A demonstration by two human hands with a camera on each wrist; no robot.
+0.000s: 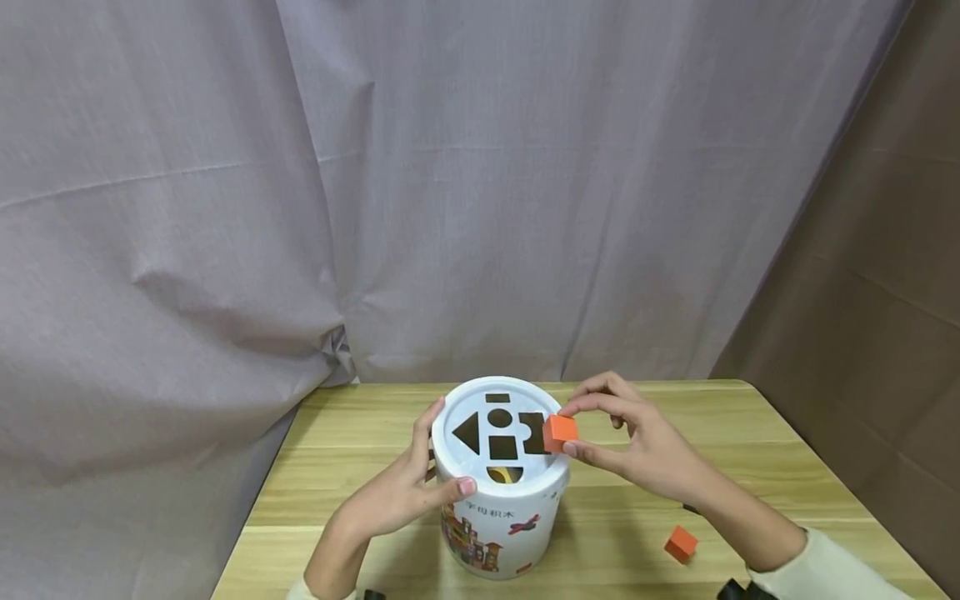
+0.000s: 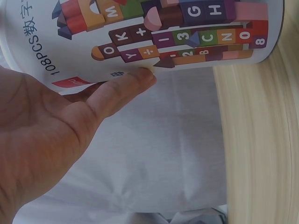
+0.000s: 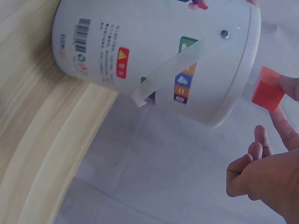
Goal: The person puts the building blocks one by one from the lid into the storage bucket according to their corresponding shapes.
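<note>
While it stands upright on the pale wooden table, the white cylindrical bucket with shape holes in its lid is steadied by the left hand, fingers curved around its side. Just above the lid's right edge, the right hand pinches a small orange cube between thumb and fingertips. Another small orange block lies on the table, well apart.

grey curtain behind wooden table, brown wall
</note>
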